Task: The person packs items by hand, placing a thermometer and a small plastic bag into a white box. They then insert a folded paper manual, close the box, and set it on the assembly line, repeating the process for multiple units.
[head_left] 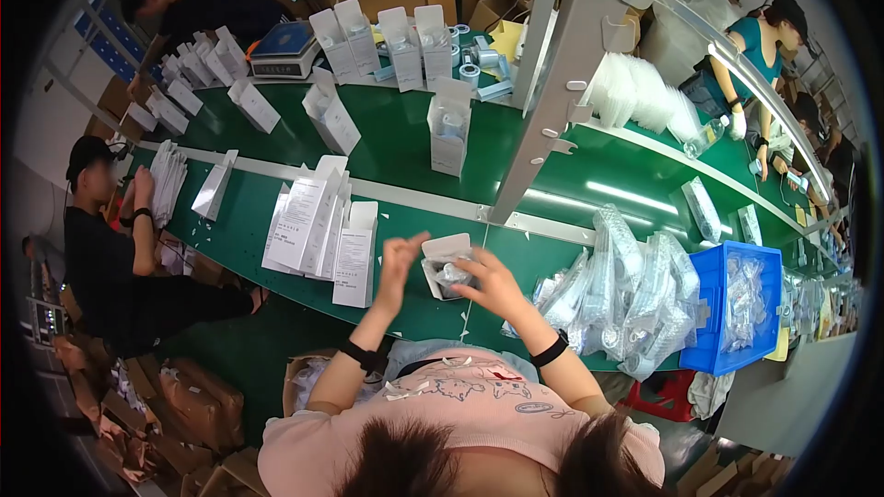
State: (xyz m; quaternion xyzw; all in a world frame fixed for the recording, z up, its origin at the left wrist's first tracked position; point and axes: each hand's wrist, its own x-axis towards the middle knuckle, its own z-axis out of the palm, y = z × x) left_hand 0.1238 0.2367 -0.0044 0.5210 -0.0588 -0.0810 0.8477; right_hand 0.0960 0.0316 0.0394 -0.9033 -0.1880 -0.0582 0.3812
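Note:
In front of me an open white carton (436, 287) stands on the green table, its flap up at the far side. A clear plastic-wrapped item (449, 274) sits in its mouth; its contents cannot be made out. My right hand (495, 287) curls its fingers and thumb around the wrapped item from the right. My left hand (397, 267) is raised just left of the carton, fingers apart and holding nothing. Beside it stands a group of upright white cartons (308, 221), with another white carton (354, 253) nearest that hand.
Bubble-wrapped packages (626, 285) pile up at right, against a blue bin (709, 313) of clear packets. A grey metal post (552, 83) rises beyond my hands. Open cartons (451, 129) stand across the far table near a scale (284, 51). A person (110, 239) works at left; others work farther off.

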